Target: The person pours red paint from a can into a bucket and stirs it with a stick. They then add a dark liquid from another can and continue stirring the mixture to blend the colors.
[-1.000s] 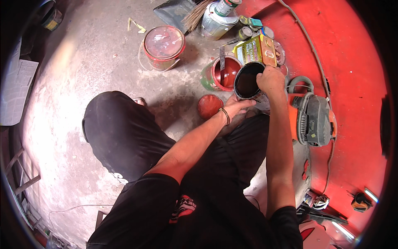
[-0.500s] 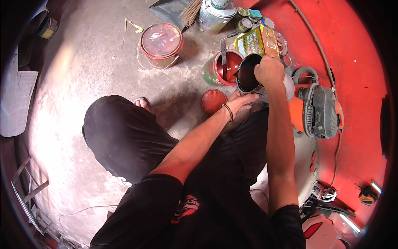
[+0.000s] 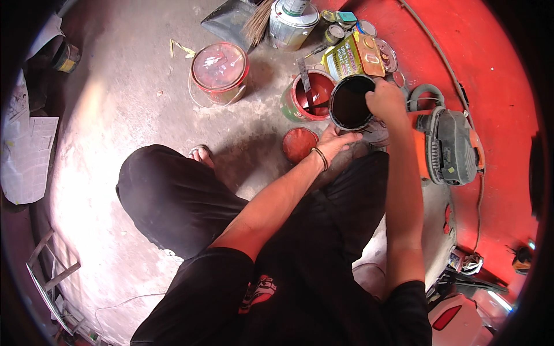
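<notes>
A paint can with a dark inside (image 3: 350, 102) is held between my hands, its round mouth facing up toward me. My right hand (image 3: 388, 101) grips its right side by the rim, fingers partly hidden. My left hand (image 3: 333, 144) supports its near lower side, thumb stretched to the right. Just left of it stands an open can of red paint (image 3: 288, 109), with a flat stirring stick (image 3: 304, 75) leaning inside. A small container of red paint (image 3: 299, 145) sits on the floor close to my left hand.
A closed, red-stained pail (image 3: 220, 66) stands farther left. Behind the cans are a yellow thinner tin (image 3: 346, 60), a large white can (image 3: 291, 29), a broom (image 3: 257, 23) and a dustpan (image 3: 229, 26). An orange-and-grey machine (image 3: 449, 147) stands at right by the red wall (image 3: 508, 115).
The dark can has tipped back from a leftward tilt, so its mouth looks rounder now. My right hand has shifted right and slightly down with it. My left hand stays beneath.
</notes>
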Tool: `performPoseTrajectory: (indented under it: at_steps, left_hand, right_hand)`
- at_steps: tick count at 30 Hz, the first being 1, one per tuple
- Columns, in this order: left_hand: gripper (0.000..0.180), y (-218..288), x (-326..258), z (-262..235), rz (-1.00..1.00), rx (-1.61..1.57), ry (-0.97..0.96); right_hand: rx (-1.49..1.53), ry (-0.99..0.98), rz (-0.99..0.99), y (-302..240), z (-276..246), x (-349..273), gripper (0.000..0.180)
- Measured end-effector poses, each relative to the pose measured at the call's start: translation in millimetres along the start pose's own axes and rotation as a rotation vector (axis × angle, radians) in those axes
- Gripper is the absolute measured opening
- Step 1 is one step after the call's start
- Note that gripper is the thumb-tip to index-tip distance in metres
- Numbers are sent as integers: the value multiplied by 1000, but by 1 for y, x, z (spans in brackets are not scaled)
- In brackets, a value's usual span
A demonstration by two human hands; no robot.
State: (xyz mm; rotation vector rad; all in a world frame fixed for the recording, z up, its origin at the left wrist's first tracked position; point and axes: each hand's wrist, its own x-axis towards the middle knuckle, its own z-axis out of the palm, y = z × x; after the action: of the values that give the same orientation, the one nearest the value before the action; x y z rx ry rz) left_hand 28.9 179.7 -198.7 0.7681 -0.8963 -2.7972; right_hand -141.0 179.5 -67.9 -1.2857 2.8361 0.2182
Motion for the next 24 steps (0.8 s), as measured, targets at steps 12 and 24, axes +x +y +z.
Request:
performPoseTrajectory:
  at_steps: [12, 24]
  left_hand:
    - [56, -48, 22, -37, 184, 111, 114]
    - [32, 98, -72, -238, 723, 587, 1369]
  right_hand:
    - [1267, -335, 310, 142, 115, -51, 54]
    - [1456, -216, 229, 136, 198, -82, 70]
